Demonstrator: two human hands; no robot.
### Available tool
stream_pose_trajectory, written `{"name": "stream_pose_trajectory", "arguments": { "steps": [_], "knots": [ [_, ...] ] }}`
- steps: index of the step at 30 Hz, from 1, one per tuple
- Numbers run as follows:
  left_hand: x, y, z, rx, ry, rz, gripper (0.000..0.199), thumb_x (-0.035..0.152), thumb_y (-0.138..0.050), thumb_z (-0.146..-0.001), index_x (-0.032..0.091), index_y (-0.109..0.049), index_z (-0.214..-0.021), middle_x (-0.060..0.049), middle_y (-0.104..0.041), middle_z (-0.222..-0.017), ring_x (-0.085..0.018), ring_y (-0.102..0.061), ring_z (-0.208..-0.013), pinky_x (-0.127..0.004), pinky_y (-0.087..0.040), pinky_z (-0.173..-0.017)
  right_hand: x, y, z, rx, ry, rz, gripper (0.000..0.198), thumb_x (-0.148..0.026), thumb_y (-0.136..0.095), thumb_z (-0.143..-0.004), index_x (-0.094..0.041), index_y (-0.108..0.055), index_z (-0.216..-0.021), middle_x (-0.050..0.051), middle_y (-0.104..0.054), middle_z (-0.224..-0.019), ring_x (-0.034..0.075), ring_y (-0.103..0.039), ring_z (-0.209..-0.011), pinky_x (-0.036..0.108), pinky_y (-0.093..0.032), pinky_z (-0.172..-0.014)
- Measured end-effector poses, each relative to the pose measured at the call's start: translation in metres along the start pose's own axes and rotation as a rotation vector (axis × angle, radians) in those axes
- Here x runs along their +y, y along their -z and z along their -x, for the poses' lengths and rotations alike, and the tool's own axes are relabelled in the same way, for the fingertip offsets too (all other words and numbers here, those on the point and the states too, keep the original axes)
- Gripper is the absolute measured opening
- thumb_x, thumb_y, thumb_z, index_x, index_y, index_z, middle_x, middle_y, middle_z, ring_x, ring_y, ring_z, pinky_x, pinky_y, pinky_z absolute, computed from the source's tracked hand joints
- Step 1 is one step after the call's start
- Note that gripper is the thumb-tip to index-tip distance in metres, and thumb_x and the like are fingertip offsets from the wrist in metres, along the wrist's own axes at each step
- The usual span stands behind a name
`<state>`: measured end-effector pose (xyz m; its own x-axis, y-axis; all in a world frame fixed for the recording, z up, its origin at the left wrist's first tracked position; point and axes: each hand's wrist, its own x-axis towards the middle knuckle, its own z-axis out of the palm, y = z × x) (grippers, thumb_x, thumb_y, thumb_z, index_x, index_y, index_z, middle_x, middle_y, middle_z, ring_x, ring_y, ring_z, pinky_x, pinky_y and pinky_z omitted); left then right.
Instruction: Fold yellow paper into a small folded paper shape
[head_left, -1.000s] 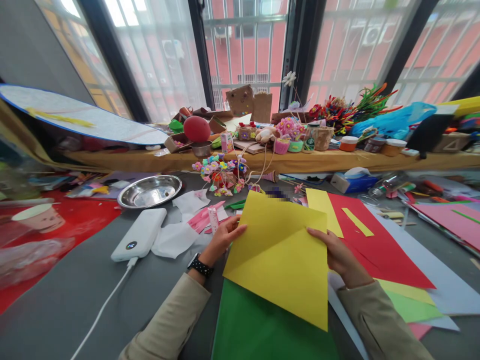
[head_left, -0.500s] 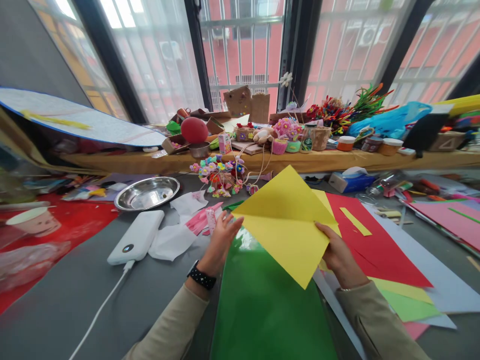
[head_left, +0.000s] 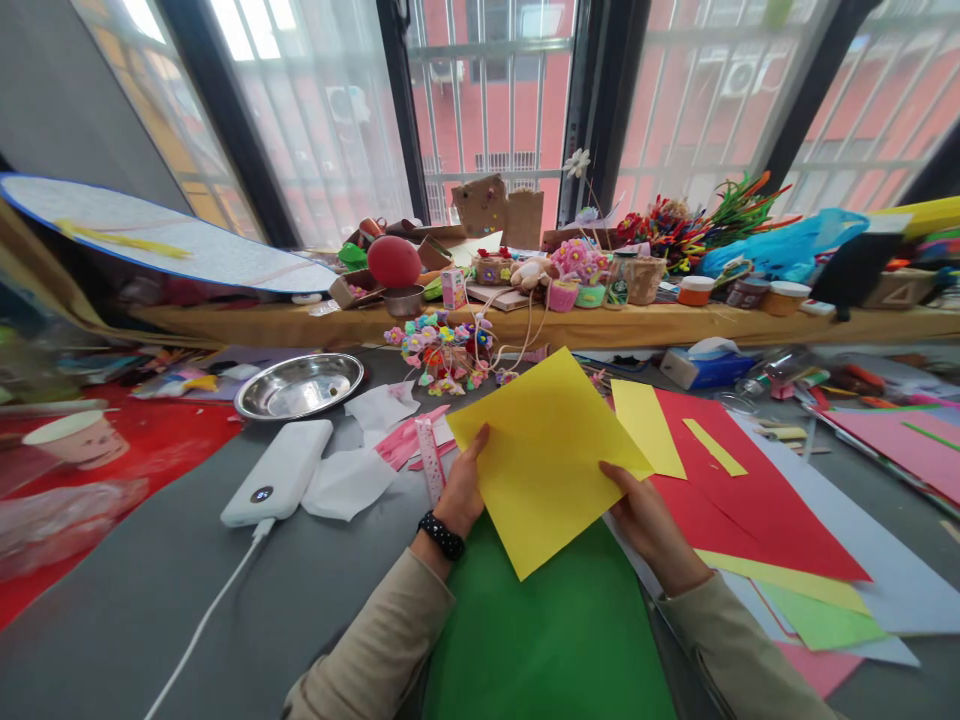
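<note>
A square sheet of yellow paper (head_left: 551, 460) is held up between both hands, turned so that one corner points towards me. My left hand (head_left: 463, 490) grips its left side, thumb on top and the other fingers hidden beneath. On the right side, my right hand (head_left: 641, 510) pinches the sheet the same way near its right corner. Under the paper lies a glossy green mat (head_left: 555, 640). A narrow pink patterned strip (head_left: 430, 458) lies just beyond my left wrist, which wears a dark dotted band.
Red paper (head_left: 757, 490) with yellow strips lies to the right over other coloured sheets. At left are a white power bank (head_left: 277, 470) with a cable, a metal plate (head_left: 300, 388) and white scraps (head_left: 349, 485). Craft flowers (head_left: 439, 350) stand before the cluttered sill (head_left: 337, 325).
The yellow sheet has turned and moved slightly left and towards me, and its visible crease no longer shows. My left hand now grips its edge, where before the fingers were looser.
</note>
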<state>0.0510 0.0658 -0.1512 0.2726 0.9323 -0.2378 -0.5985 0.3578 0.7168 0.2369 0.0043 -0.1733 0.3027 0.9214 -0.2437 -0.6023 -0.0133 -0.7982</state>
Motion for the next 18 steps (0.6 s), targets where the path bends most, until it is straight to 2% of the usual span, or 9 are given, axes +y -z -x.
{"name": "stream_pose_trajectory", "arguments": {
  "steps": [7,13,15,18],
  "knots": [
    [-0.0052,0.0036,0.0003,0.117,-0.048,-0.001,0.022,0.02,-0.055,-0.071,0.013,-0.056,-0.092,-0.008,-0.065,-0.082,-0.021,-0.061,-0.08,-0.035,-0.046,-0.078,0.0036,0.0049,-0.0052,-0.028,0.075,0.128,0.034,-0.024,-0.063,-0.059,-0.02,-0.056,-0.092,0.002,-0.064,-0.094,0.021,-0.059,-0.086,0.029,-0.049,-0.071],
    [-0.007,0.0079,-0.004,0.156,-0.03,0.034,0.015,0.015,-0.051,-0.072,0.015,-0.058,-0.085,-0.006,-0.066,-0.07,-0.02,-0.061,-0.079,-0.031,-0.047,-0.076,0.0041,0.0064,0.0004,0.028,0.281,0.439,0.034,-0.033,-0.063,-0.061,-0.015,-0.058,-0.089,0.008,-0.062,-0.098,0.025,-0.056,-0.091,0.035,-0.046,-0.076],
    [-0.0081,0.0089,-0.0055,0.173,-0.028,0.022,0.012,0.014,-0.051,-0.072,0.014,-0.058,-0.081,-0.006,-0.066,-0.068,-0.02,-0.061,-0.078,-0.032,-0.047,-0.076,0.005,0.0075,0.0008,0.033,0.284,0.47,0.034,-0.034,-0.063,-0.061,-0.014,-0.059,-0.088,0.009,-0.063,-0.096,0.025,-0.057,-0.089,0.035,-0.046,-0.074],
    [-0.009,0.0089,-0.0063,0.204,-0.024,-0.003,0.011,0.013,-0.049,-0.072,0.014,-0.058,-0.078,-0.006,-0.066,-0.066,-0.021,-0.061,-0.078,-0.032,-0.047,-0.076,0.0059,0.0063,0.0006,0.006,0.205,0.383,0.035,-0.034,-0.063,-0.061,-0.015,-0.058,-0.09,0.008,-0.063,-0.097,0.025,-0.058,-0.087,0.034,-0.049,-0.07]
  ]
}}
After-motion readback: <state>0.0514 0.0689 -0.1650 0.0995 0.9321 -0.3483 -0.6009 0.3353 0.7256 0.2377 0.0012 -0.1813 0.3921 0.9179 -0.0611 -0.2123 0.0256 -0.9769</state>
